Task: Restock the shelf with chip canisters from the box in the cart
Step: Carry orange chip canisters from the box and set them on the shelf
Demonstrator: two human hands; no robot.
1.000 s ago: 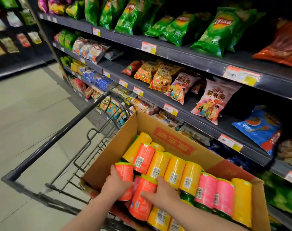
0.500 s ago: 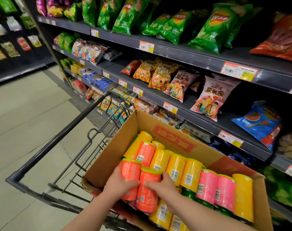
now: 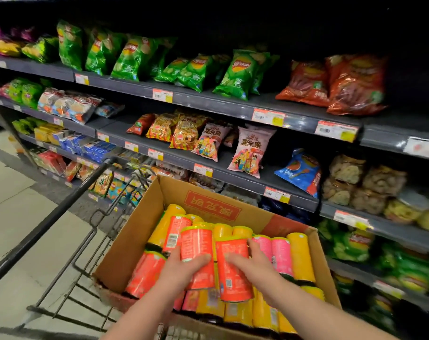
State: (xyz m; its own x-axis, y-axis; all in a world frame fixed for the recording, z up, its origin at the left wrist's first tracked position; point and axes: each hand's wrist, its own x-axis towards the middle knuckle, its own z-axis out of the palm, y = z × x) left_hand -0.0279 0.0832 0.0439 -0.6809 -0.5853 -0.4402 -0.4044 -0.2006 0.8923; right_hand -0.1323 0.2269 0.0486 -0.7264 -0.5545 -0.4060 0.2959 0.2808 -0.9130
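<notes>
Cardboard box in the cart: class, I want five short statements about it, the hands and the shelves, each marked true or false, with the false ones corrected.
1. The left hand grips the left orange canister; the right hand grips the right orange canister. True.
2. The cardboard box sits in a shopping cart. True.
3. The box holds only orange canisters. False: yellow canisters and pink canisters lie in it too.
4. The pink canisters lie at the box's left end. False: they lie towards its right, beside a yellow one.
5. Green chip bags stand on the upper shelf. True.
</notes>
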